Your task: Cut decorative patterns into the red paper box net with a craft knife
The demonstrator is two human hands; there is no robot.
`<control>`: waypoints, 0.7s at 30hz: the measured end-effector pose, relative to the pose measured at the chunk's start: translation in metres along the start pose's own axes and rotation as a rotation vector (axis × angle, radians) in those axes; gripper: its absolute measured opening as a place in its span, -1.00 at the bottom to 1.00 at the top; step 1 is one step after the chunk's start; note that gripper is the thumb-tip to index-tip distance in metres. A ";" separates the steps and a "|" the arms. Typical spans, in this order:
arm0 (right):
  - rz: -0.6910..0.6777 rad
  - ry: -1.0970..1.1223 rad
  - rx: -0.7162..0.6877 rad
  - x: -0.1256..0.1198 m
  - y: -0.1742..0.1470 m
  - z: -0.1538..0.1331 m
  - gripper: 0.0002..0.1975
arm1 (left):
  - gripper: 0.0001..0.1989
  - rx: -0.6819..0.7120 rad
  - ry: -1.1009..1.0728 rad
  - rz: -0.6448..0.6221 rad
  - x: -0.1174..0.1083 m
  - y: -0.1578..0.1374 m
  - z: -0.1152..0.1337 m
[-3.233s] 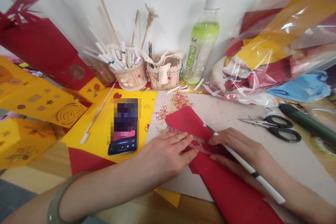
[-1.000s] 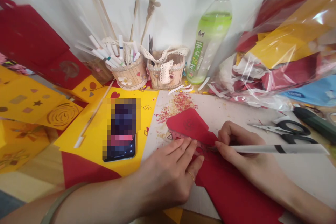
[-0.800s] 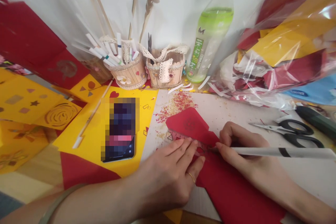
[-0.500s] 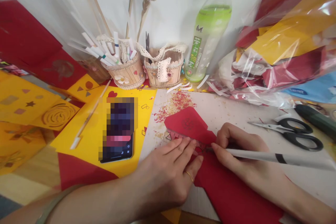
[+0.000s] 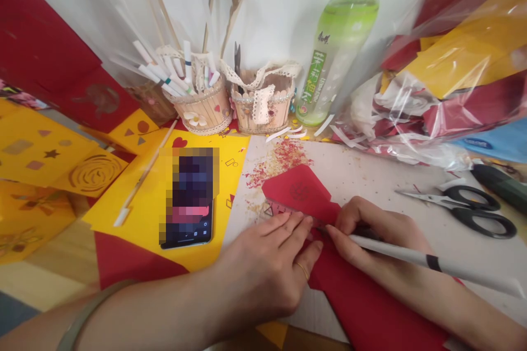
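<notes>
My left hand (image 5: pixel 272 263) lies flat with its fingers outstretched on a clear stencil ruler (image 5: pixel 280 209). Beneath the ruler is a folded piece of red paper (image 5: pixel 370 296), whose upper flap carries a dark round drawn mark. In my right hand (image 5: pixel 382 241) is a white marker pen (image 5: pixel 395 247) with a black band, held in a pinch. Its tip points at the ruler beside my left fingertips, but the exact contact is hard to make out.
Black-handled scissors (image 5: pixel 473 203) lie right of my right hand. A phone (image 5: pixel 201 230) rests on yellow paper (image 5: pixel 140 225) at left. Behind stand a basket of markers (image 5: pixel 201 109), a lace-trimmed basket (image 5: pixel 263 104), a green drink bottle (image 5: pixel 337 60) and a plastic bag of paper scraps (image 5: pixel 453 88).
The view has shifted a little, so the scene sits slightly further right. My right hand with the marker pen has moved slightly left, closer to my left fingertips. My left hand keeps its place.
</notes>
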State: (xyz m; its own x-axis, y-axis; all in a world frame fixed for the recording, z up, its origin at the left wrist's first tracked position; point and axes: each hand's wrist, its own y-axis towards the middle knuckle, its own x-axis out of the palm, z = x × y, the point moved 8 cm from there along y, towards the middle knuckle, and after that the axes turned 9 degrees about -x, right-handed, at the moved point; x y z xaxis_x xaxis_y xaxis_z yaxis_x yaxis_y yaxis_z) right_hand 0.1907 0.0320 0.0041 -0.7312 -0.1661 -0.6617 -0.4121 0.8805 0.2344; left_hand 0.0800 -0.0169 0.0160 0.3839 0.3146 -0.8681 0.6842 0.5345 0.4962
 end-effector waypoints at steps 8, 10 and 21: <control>0.020 -0.101 -0.165 0.002 -0.002 -0.011 -0.75 | -0.69 0.004 0.019 0.015 0.000 -0.001 0.002; 0.017 -0.102 -0.161 0.002 -0.002 -0.010 -0.74 | -0.70 0.007 0.022 0.005 0.001 -0.001 0.002; 0.030 0.024 -0.007 -0.005 -0.001 0.002 -0.78 | -0.71 -0.009 0.040 -0.035 0.005 -0.004 0.002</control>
State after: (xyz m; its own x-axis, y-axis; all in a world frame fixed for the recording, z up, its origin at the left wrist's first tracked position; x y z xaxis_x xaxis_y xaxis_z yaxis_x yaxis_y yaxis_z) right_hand 0.1955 0.0328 0.0059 -0.7559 -0.1502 -0.6373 -0.3937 0.8819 0.2592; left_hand 0.0804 -0.0195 0.0095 0.3347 0.3260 -0.8841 0.6911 0.5528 0.4655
